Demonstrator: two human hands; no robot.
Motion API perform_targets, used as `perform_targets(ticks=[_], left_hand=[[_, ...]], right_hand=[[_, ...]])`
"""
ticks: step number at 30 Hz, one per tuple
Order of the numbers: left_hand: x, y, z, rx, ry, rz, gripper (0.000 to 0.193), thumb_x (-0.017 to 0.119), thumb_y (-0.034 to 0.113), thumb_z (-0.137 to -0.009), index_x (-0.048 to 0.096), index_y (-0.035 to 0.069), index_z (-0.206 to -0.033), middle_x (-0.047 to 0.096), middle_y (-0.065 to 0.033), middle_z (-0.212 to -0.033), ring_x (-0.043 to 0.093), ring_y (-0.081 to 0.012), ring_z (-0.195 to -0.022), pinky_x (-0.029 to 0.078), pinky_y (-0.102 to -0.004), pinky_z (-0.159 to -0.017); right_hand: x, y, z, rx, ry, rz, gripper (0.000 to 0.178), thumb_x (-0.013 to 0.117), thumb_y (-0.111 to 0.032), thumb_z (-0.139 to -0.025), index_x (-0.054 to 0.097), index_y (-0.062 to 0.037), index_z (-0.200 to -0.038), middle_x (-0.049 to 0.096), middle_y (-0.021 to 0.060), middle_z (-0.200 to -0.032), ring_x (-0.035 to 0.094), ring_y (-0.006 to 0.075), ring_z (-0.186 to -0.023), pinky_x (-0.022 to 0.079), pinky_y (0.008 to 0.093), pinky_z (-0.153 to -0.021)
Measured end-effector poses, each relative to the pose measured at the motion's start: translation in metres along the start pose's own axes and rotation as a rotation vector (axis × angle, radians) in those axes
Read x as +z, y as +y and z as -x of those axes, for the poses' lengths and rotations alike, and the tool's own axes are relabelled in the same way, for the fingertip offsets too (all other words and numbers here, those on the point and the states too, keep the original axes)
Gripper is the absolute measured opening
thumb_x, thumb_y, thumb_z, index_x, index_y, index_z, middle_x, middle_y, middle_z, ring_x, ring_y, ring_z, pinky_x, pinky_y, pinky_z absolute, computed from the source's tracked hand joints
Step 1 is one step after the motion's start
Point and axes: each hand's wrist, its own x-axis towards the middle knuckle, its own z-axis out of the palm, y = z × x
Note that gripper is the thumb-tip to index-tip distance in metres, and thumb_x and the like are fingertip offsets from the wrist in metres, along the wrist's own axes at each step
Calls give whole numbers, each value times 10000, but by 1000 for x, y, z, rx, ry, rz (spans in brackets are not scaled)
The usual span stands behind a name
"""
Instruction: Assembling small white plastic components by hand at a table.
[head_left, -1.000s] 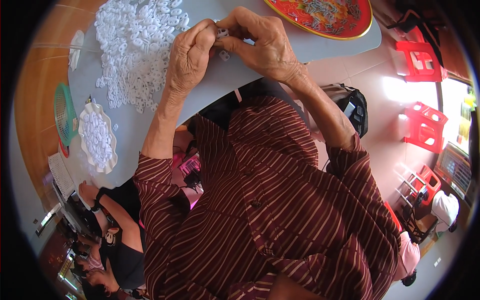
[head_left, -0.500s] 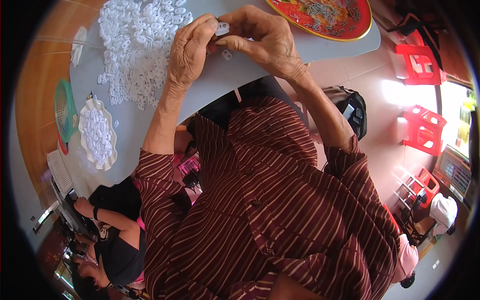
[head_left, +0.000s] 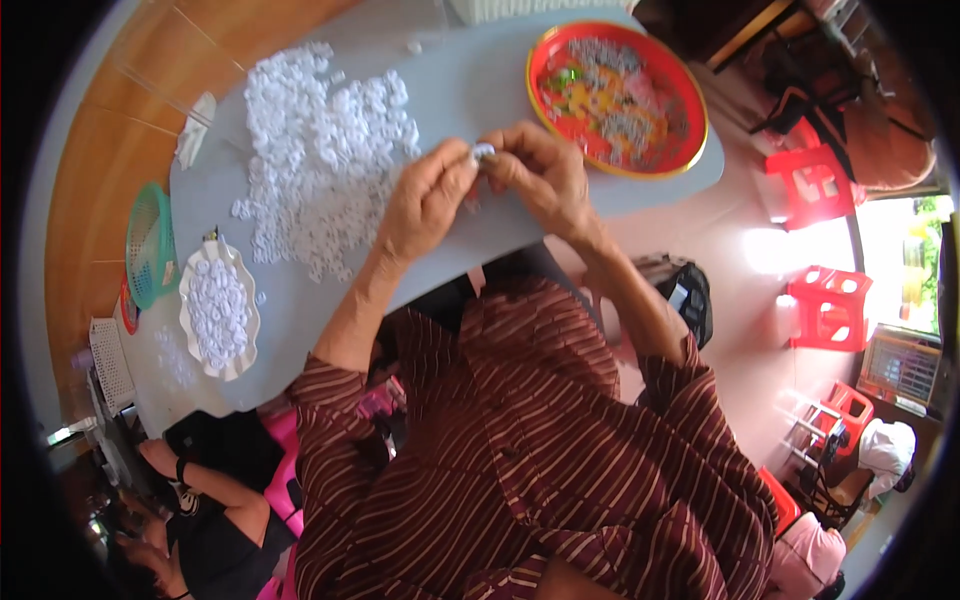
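Note:
Over the near edge of the grey table [head_left: 480, 55], my left hand [head_left: 430, 200] and my right hand [head_left: 545, 185] meet fingertip to fingertip. Both are closed in a pinch around a small white oval plastic piece [head_left: 483, 151], partly covered by the fingers. Left of my hands spreads a large pile of similar white plastic pieces [head_left: 360, 120]. Smaller whitish parts [head_left: 320, 225] lie along the pile's near side. To the right rests a red round tray [head_left: 545, 75] with a gold rim, holding many small grey metal-looking parts [head_left: 630, 135].
A white scalloped dish [head_left: 250, 340] of white pieces stands at the table's left, beside a green basket [head_left: 150, 245]. A white container [head_left: 520, 8] is at the far edge. Red stools [head_left: 830, 305] and a black bag [head_left: 690, 300] are on the right. Another person [head_left: 225, 530] sits lower left.
The view has shifted, so table and hands sit lower in the picture and more of the red tray shows. Both hands still pinch the white piece, which now shows less of its face.

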Motion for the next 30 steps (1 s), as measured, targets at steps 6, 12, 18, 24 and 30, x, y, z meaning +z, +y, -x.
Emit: perform_targets(ticks=[6,12,18,24,30], left_hand=[[1,14,13,-44,158,183,236,482,180,-945,546,-4,-811,506,-17,-652,473,-84,-606,404,-233,-556],[5,31,16,-78,201,429,223,491,145,-918,554,6,-754,491,-14,-611,489,-90,-652,423,-246,-667],[8,-1,50,-172,328,551,234,489,150,-927,551,11,-748,474,-27,-637,536,-135,-757,420,-256,-685],[12,-2,47,-205,400,652,216,501,152,-916,544,23,-749,489,-10,-630,501,-97,-686,410,-242,-671],[11,-2,50,-213,422,736,211,499,143,-914,549,21,-749,494,-22,-643,516,-110,-739,410,-241,-659]], right_hand=[[13,-23,-15,67,24,-79,111,603,-69,-874,596,29,-927,602,30,-749,556,75,-636,467,217,-580],[-49,-68,-149,-195,215,274,203,551,-130,-909,585,7,-763,562,26,-639,503,97,-525,451,238,-526],[-8,-34,-171,1,156,352,183,554,-120,-861,649,22,-928,605,48,-704,488,90,-515,423,234,-461],[22,11,-143,-234,-364,769,167,598,-130,-787,674,-6,-871,660,138,-729,627,227,-631,502,332,-613],[23,19,-137,-365,-537,796,149,594,-98,-754,671,6,-829,655,189,-783,646,318,-719,509,376,-684]])
